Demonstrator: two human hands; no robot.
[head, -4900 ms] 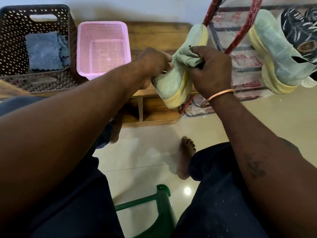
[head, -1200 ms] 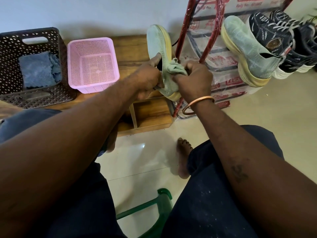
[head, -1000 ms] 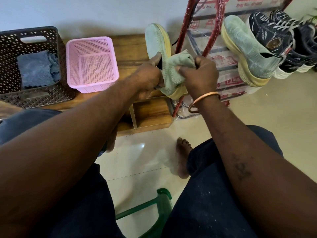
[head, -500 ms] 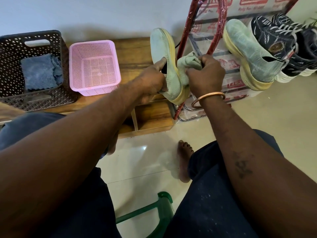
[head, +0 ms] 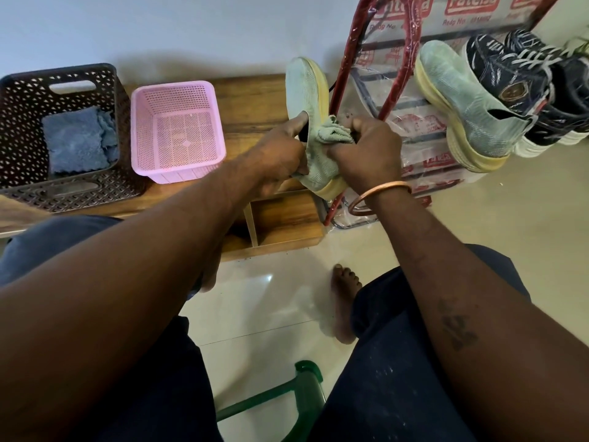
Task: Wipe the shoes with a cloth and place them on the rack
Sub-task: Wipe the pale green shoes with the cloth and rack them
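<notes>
The pale green knit shoe with a thick yellow sole is held toe-up over the right end of the wooden bench, just beside the rack. The left hand grips its collar, thumb inside the opening. The right hand clutches a bunched green cloth against its side. The rack's plastic wrap carries red print; "Regd No" is legible.

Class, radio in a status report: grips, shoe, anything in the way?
Left grip holds green shoe, toe up. Right grip holds cloth against it. Matching shoe on rack. No obstruction seen.
</notes>
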